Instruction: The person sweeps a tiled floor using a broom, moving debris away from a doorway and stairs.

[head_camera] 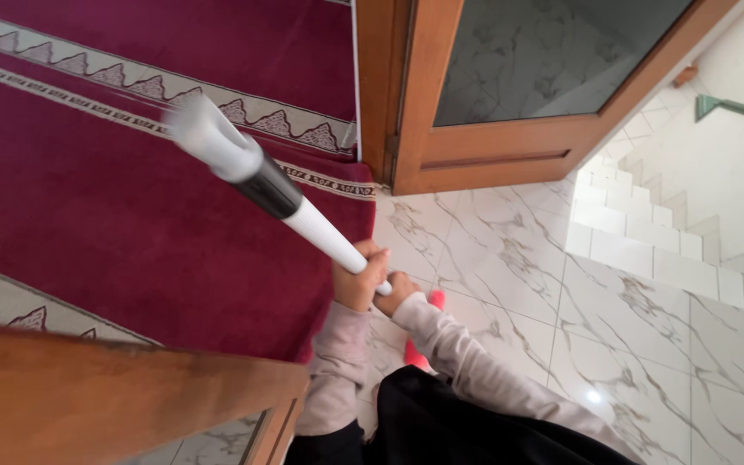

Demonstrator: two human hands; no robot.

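We see our left hand (357,280) and right hand (396,291) side by side, fingers of both closed around the low end of a white pole (320,228) with a black band. The pole slants up and left over the red carpet (105,215). Beyond lie the marble floor (510,250) and a wooden door (510,146).

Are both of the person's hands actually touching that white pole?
Touching. The head view shows the left hand wrapped around the white pole, and the right hand closed on its lower end just beside it, with no gap showing.
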